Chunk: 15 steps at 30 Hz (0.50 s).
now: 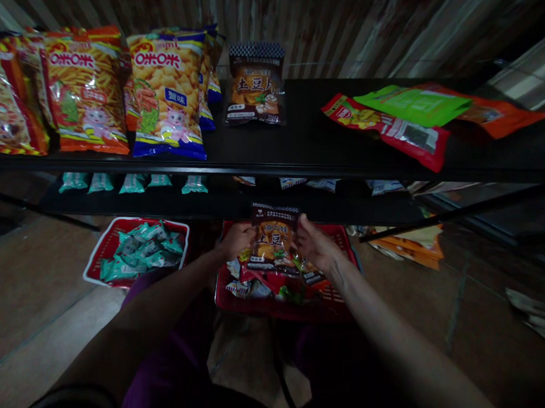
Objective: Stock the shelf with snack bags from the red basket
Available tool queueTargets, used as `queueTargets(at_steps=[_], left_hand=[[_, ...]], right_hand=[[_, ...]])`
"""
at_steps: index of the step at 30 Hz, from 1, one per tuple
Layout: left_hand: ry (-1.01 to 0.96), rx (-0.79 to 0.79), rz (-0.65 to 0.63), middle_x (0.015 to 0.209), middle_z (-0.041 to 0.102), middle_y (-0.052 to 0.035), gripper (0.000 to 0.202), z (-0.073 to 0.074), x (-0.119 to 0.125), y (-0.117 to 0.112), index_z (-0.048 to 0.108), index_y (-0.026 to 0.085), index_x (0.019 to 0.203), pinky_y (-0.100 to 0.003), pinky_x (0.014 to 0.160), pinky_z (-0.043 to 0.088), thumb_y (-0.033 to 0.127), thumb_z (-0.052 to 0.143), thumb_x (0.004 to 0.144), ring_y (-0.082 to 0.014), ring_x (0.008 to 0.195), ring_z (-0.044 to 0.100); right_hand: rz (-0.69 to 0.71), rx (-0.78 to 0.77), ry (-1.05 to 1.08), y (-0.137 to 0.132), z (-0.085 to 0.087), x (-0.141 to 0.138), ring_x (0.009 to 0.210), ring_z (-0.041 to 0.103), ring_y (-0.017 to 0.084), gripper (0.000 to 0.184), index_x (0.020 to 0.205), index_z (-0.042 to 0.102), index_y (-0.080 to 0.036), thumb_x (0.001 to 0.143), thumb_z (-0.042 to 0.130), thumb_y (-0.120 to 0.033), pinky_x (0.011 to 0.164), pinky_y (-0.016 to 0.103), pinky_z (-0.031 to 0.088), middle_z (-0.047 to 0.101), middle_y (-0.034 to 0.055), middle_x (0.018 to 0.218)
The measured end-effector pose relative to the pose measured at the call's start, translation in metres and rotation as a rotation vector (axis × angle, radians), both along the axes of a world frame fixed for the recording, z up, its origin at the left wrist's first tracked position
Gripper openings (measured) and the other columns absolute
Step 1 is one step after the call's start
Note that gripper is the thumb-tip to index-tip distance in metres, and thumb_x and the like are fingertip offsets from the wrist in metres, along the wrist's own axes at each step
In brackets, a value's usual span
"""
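Between both hands, a brown bag of potato chips (274,243) is held upright with its printed front toward me. My left hand (237,241) closes on its left edge, and my right hand (316,243) closes on its right edge. Below the bag is a red basket (285,311) with assorted snack packets in it, partly hidden by the bag and my forearms. A matching brown chip bag (255,87) stands on the black upper shelf (298,138), right of the orange and blue-trimmed snack bags (166,95).
Red and green-orange pouches (395,122) lie flat at the shelf's right. A white-rimmed red basket (88,261) of teal packets stands on the floor at left. Teal packets (134,183) line the lower shelf. Orange packaging (411,245) lies on the floor at right.
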<state>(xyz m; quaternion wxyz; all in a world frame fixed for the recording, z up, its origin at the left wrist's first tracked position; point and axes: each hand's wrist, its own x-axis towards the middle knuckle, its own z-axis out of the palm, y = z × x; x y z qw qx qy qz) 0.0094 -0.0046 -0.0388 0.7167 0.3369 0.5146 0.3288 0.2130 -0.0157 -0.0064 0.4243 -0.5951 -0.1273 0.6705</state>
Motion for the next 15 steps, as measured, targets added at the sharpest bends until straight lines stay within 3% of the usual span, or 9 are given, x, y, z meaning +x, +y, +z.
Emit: queueTargets(at_steps=[4, 7, 12, 15], left_hand=[[0.075, 0.008, 0.076, 0.058, 0.054, 0.0016, 0.016, -0.006, -0.007, 0.004, 0.055, 0.014, 0.067, -0.020, 0.053, 0.044, 0.026, 0.059, 0.078, -0.0083, 0.051, 0.053], [0.103, 0.040, 0.109, 0.057, 0.051, 0.0034, 0.016, -0.006, -0.012, 0.006, 0.053, 0.015, 0.066, -0.019, 0.054, 0.042, 0.024, 0.057, 0.078, -0.0080, 0.054, 0.052], [0.130, 0.108, 0.135, 0.054, 0.044, 0.0059, 0.021, -0.001, -0.015, 0.007, 0.048, 0.016, 0.061, -0.018, 0.051, 0.037, 0.022, 0.054, 0.080, -0.0061, 0.050, 0.043], [0.111, 0.130, 0.141, 0.056, 0.045, 0.0057, 0.018, -0.001, -0.014, 0.008, 0.048, 0.017, 0.063, -0.019, 0.055, 0.039, 0.024, 0.055, 0.078, -0.0073, 0.052, 0.045]], right_hand=[[0.146, -0.090, 0.007, -0.019, -0.007, -0.003, 0.078, 0.066, 0.015, 0.018, 0.086, 0.064, -0.024, 0.075, 0.071, -0.036, 0.071, 0.030, 0.055, 0.071, 0.0017, 0.090], [0.163, -0.141, 0.086, -0.034, -0.016, -0.008, 0.082, 0.068, 0.017, 0.012, 0.085, 0.065, -0.022, 0.075, 0.071, -0.024, 0.080, 0.037, 0.055, 0.072, 0.0020, 0.089], [0.019, -0.145, 0.203, -0.050, -0.025, -0.015, 0.074, 0.070, 0.013, 0.015, 0.078, 0.065, -0.017, 0.073, 0.068, -0.003, 0.080, 0.029, 0.057, 0.071, 0.0015, 0.076], [-0.081, -0.132, 0.235, -0.053, -0.026, -0.019, 0.070, 0.070, 0.013, 0.012, 0.073, 0.064, -0.016, 0.074, 0.068, -0.004, 0.073, 0.026, 0.059, 0.071, 0.0019, 0.071]])
